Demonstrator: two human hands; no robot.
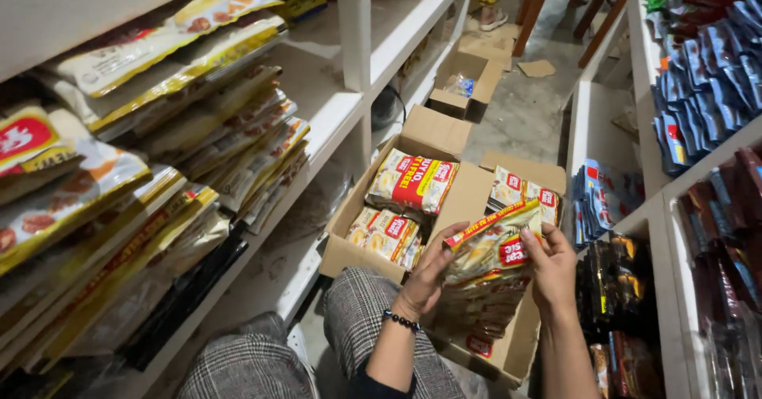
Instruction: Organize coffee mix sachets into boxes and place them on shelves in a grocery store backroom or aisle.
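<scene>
My left hand [429,276] and my right hand [552,268] together hold up a long strip of yellow-and-red snack packets [492,248] over an open cardboard box [508,351]. The strip hangs down into that box between my hands. A second open cardboard box [349,252] stands just beyond, with several more yellow-and-red packet bundles [413,181] inside. My left wrist wears a dark bead bracelet [399,320]. My knees in checked trousers [357,304] are below.
White shelves [317,129] on the left carry stacked yellow packet strips [159,50]. Shelves on the right hold blue packets [706,65] and dark red packets [722,232]. A small open carton [464,85] sits farther down the aisle, near another person's feet [492,18].
</scene>
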